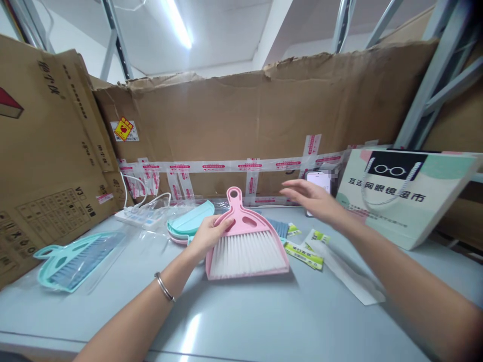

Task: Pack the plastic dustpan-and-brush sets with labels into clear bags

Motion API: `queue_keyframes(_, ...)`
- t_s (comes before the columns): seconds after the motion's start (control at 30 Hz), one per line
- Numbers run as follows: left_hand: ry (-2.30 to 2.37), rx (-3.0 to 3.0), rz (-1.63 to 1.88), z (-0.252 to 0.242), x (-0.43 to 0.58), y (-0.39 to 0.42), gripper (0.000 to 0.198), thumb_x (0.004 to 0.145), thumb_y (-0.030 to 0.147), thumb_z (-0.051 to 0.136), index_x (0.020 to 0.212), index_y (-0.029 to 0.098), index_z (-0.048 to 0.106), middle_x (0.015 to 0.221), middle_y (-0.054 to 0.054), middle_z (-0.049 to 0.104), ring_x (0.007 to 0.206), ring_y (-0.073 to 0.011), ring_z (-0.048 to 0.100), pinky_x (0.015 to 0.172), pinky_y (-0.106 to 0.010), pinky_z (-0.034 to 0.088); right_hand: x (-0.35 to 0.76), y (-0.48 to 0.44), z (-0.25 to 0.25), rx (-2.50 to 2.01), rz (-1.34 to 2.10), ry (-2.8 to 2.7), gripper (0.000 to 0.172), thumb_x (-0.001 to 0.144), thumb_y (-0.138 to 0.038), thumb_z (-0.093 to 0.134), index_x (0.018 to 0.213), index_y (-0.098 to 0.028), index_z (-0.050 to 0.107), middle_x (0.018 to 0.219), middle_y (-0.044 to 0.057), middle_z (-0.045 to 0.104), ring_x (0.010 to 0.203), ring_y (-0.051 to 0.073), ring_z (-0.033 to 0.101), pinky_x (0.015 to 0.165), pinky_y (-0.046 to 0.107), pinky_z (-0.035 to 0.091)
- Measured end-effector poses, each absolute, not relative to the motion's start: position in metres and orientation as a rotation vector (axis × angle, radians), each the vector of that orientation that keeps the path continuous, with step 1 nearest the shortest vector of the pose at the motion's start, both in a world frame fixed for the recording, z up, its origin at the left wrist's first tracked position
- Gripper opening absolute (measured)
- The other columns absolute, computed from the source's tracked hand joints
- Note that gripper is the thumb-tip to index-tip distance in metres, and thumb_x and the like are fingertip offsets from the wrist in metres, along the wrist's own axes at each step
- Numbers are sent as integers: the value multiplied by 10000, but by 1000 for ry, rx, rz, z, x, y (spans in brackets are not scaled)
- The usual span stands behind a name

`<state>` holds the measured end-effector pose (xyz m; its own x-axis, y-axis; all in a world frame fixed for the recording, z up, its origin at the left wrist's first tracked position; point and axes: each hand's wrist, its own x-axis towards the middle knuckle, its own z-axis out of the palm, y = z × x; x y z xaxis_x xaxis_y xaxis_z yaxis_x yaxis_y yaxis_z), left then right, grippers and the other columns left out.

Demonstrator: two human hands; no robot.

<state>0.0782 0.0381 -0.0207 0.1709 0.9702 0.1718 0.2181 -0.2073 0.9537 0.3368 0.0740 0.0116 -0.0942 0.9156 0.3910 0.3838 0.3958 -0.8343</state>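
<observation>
My left hand grips a pink brush and dustpan set by its left side, thumb on the front. The set stands with its round handle hole up and its white bristles facing me. My right hand is raised to the right of it, fingers stretched out and holding nothing. Behind the pink set lie turquoise dustpans, partly hidden by my left hand. On the right are several green and yellow printed labels and a white strip.
A turquoise brush and dustpan set in clear plastic lies at left. A power strip with white cables sits behind it. A phone leans at the back, beside a paper gift bag. Cardboard boxes wall the table's back and left.
</observation>
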Motion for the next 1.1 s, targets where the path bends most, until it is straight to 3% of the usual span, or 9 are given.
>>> queue_keyframes(0.13,1242,1608,1136,-23,77,41,411,715,548,533,636,145,511,575,34,428,553,-99,370,517,-212,256,409,73,-14,-1708,675,-1991,449,635,-593,564,823,-187,598,888,89,650,807,238,596,730,380,450)
queue_keyframes(0.33,1228,1606,1169,-26,79,41,406,725,533,532,608,147,487,566,46,408,547,-86,347,510,-203,241,422,55,-42,-2030,630,-2195,541,437,-516,696,832,-176,550,864,78,616,799,251,574,650,321,429)
queue_keyframes(0.53,1197,1392,1204,-27,79,40,352,675,480,627,741,135,599,657,10,573,624,-120,497,579,-210,345,415,51,-38,-2079,698,-2239,311,482,-372,670,690,-196,520,738,26,623,715,227,572,577,294,385)
queue_keyframes(0.7,1067,1152,1202,-24,79,37,367,646,407,695,877,131,623,817,-59,671,704,-161,592,652,-249,427,433,53,-36,-1724,538,-1999,169,612,-286,611,748,-187,595,745,65,664,655,213,601,546,299,428)
queue_keyframes(0.83,969,1011,1150,-21,84,32,361,625,320,734,910,120,638,838,-84,691,736,-185,626,677,-269,463,404,36,-17,-1318,-301,-1565,130,765,-267,541,808,-181,629,735,88,654,692,226,605,585,332,447)
queue_keyframes(0.9,921,952,1156,-22,88,29,336,629,303,736,895,119,645,846,-83,695,745,-184,632,678,-266,473,375,23,-12,-871,-621,-1688,174,802,-162,503,911,-200,633,899,104,654,874,231,596,748,365,450)
queue_keyframes(0.97,902,886,1170,-25,94,26,321,636,307,732,881,119,644,839,-82,698,729,-181,636,675,-270,482,347,13,-15,-546,-773,-1908,286,792,-88,507,1020,-226,613,1007,105,625,966,224,559,812,373,434)
queue_keyframes(1.1,919,790,1184,-27,101,23,312,638,302,727,874,119,634,797,-84,700,682,-188,643,659,-292,497,317,11,-32,-425,-805,-2062,395,796,-47,490,1106,-270,592,639,4,561,630,135,510,600,274,404)
